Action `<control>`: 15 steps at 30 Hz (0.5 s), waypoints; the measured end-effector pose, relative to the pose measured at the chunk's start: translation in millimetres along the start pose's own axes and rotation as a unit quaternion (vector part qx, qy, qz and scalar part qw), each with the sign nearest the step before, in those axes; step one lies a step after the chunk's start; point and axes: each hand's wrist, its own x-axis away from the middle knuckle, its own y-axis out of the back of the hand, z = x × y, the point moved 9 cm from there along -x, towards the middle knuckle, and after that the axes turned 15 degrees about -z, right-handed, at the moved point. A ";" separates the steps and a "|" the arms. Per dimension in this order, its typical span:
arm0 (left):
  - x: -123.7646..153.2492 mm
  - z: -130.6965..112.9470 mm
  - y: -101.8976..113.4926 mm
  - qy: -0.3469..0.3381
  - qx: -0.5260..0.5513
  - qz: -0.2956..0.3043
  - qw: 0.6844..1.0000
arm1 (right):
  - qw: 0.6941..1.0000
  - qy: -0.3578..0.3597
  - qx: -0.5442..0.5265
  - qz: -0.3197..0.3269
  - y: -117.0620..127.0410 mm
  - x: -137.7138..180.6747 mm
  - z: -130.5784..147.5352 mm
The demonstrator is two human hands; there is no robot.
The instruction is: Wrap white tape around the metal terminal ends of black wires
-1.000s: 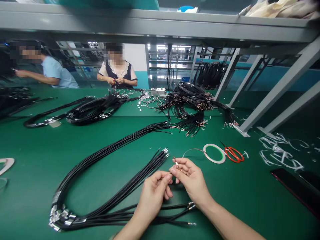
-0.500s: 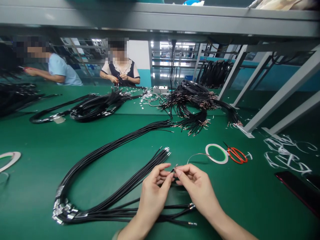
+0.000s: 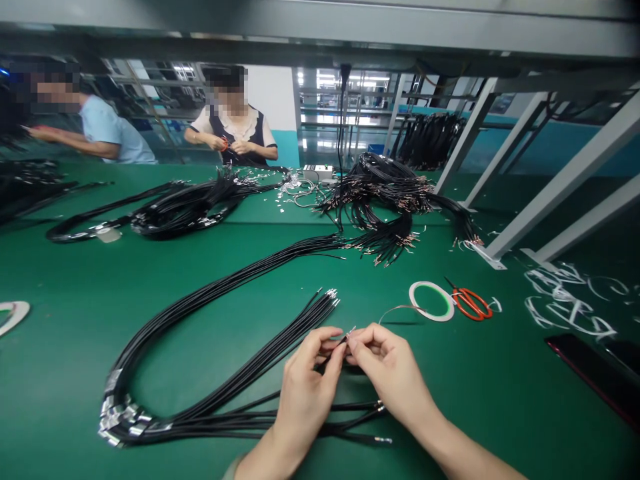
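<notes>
Head cam: black wire [image 3: 345,339] sits low center on the green table [image 3: 500,387], long axis 7 to 1 o'clock, metal tip pointing to 1. Left hand [image 3: 305,393] and right hand [image 3: 390,373] both pinch it near the tip. Wire bundle [image 3: 280,343] lies just beside at 9, tape roll [image 3: 431,301] and scissors [image 3: 470,303] at 2.

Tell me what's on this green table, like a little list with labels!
Left hand: pinches the thin black wire with a metal tip
Right hand: pinches the same wire's tip
By the hands: long looped bundle of black wires
Right side: white tape ring, orange-handled scissors
Table: green table top
Far side: person in light blue top, person in dark vest
</notes>
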 end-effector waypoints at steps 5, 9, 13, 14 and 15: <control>1.5 -10.0 -2.1 -0.043 -0.014 0.014 0.999 | 1.000 -0.010 -0.001 -0.005 0.8 -0.9 -1.2; 1.7 -13.4 -3.1 -0.052 -0.010 0.022 0.998 | 1.000 -0.014 -0.006 -0.010 1.2 -1.7 -2.7; 1.1 -17.0 -3.0 -0.064 -0.010 0.024 0.998 | 1.000 -0.017 -0.008 -0.010 1.3 -2.7 -4.8; 0.8 -17.5 -2.7 -0.065 -0.009 0.022 0.998 | 1.000 -0.018 -0.007 -0.010 1.4 -2.9 -5.3; 0.4 -17.8 -2.4 -0.064 -0.008 0.021 0.998 | 1.000 -0.018 -0.006 -0.010 1.5 -3.1 -5.6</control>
